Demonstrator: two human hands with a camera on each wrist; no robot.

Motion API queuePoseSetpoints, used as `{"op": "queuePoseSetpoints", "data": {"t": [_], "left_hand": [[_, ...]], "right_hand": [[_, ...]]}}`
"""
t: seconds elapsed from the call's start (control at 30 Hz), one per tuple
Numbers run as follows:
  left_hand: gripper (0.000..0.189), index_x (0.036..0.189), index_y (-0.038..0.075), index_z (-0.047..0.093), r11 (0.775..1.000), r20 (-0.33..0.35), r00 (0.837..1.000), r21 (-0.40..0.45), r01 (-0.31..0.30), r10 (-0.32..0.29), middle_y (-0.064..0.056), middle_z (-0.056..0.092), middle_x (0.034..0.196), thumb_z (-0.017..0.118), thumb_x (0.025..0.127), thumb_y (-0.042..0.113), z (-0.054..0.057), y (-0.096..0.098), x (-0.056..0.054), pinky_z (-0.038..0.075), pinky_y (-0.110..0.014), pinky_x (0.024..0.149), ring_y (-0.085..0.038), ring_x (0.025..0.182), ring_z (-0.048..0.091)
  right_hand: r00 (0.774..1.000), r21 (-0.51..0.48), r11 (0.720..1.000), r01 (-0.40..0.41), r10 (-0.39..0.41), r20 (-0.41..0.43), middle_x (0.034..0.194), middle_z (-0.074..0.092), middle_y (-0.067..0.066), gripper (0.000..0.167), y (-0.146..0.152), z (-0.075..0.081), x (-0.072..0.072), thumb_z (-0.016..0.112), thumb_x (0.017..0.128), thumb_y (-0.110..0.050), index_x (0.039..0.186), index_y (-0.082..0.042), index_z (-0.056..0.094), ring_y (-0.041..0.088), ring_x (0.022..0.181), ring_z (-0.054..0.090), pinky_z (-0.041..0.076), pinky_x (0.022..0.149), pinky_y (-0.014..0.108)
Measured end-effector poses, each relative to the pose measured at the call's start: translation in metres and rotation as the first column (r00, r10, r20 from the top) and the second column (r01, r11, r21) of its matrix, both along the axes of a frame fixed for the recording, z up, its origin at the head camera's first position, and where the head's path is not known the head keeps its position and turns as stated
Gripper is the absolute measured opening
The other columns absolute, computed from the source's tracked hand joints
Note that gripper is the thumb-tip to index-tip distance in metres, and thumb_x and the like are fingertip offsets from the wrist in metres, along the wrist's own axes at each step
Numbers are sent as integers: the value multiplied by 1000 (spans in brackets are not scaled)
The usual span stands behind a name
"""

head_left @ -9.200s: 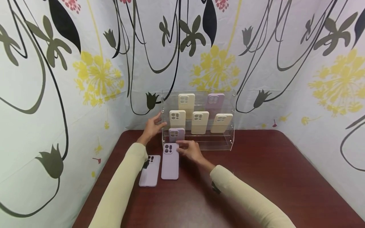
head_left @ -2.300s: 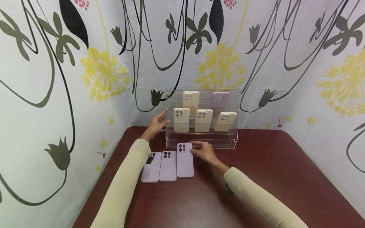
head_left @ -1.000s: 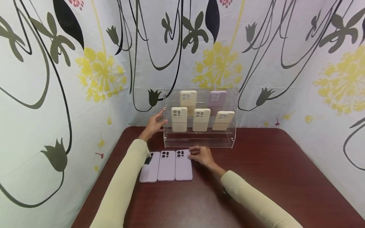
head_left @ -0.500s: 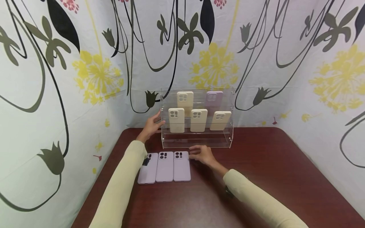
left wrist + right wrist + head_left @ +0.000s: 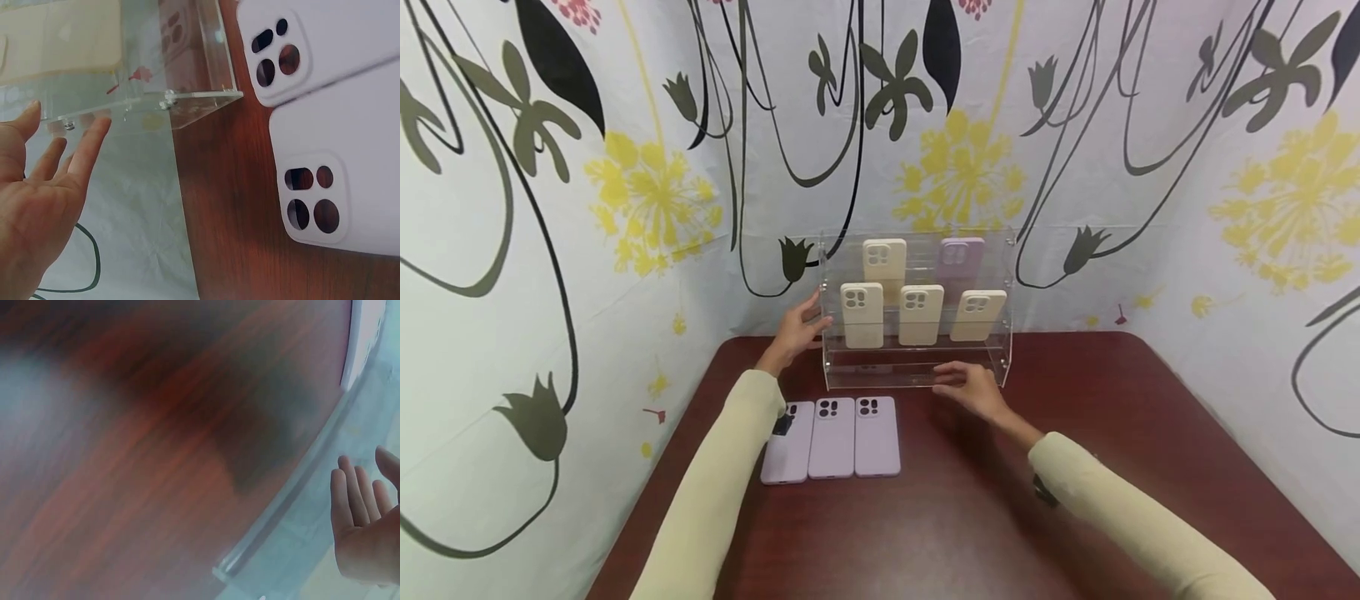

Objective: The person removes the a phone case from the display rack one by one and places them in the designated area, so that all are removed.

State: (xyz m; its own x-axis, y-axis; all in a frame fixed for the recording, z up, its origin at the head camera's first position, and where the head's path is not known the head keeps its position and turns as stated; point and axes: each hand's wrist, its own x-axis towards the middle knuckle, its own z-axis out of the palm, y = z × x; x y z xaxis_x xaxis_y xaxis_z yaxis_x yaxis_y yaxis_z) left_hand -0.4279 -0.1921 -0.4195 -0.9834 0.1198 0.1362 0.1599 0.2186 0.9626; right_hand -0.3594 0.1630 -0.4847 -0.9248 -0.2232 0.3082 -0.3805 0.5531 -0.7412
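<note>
My left hand (image 5: 796, 335) rests its fingertips on the left side panel of a clear acrylic display stand (image 5: 917, 379). In the left wrist view, its fingers (image 5: 92, 147) lie fairly straight against the panel's edge. Three lilac phone cases lie side by side in front of the stand: a left one (image 5: 790, 454), a middle one (image 5: 832, 442) and a right one (image 5: 877, 442). The left sleeve slightly covers the left case's top. My right hand (image 5: 973, 390) hovers right of the row, before the stand's bottom tier, with loosely extended fingers and nothing in them.
The stand's middle tier bears three cream phone cases (image 5: 862, 317). Above them stand another cream case (image 5: 884, 258) and a lilac case (image 5: 960, 258). The dark red table (image 5: 1120, 433) meets flower-printed cloth walls (image 5: 1247, 192) behind and at both sides.
The right lilac case came down from a raised position beside the other two, and my right hand let it go and moved right. Earlier, a lilac case left the bottom tier. My left hand stayed.
</note>
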Motion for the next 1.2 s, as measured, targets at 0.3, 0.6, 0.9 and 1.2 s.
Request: {"op": "queuePoseSetpoints", "data": {"t": [0.3,0.6,0.9,1.2], "left_hand": [[72,164,28,30,999,-21,999,-2,-42,42,-26,42,159,66,104,14,0,1,-1,56,-58,97,-44,130,59],[74,163,24,35,995,-76,993,-29,-97,95,-28,44,156,71,100,13,0,2,0,59,-57,91,-44,131,58],[73,163,26,37,994,-63,992,-23,-108,106,-28,45,155,72,100,12,-6,5,-5,60,-57,92,-43,129,60],[73,162,24,37,994,-66,992,-19,-109,107,-28,47,154,72,99,10,-3,6,-1,61,-55,90,-43,131,59]], "right_hand": [[986,3,995,101,-100,-131,107,78,15,32,43,24,-12,83,90,-12,119,1,75,33,97,77,62,71,22],[953,-20,982,188,-188,-237,104,78,19,35,72,43,-28,83,90,-10,120,4,72,38,94,76,53,70,5],[946,-67,984,167,-179,-272,107,74,28,39,89,65,-42,81,89,-1,124,9,67,47,94,73,48,66,-1],[947,-95,986,138,-160,-279,117,70,33,50,88,79,-50,78,91,1,137,7,60,49,102,71,47,70,-2]]}}
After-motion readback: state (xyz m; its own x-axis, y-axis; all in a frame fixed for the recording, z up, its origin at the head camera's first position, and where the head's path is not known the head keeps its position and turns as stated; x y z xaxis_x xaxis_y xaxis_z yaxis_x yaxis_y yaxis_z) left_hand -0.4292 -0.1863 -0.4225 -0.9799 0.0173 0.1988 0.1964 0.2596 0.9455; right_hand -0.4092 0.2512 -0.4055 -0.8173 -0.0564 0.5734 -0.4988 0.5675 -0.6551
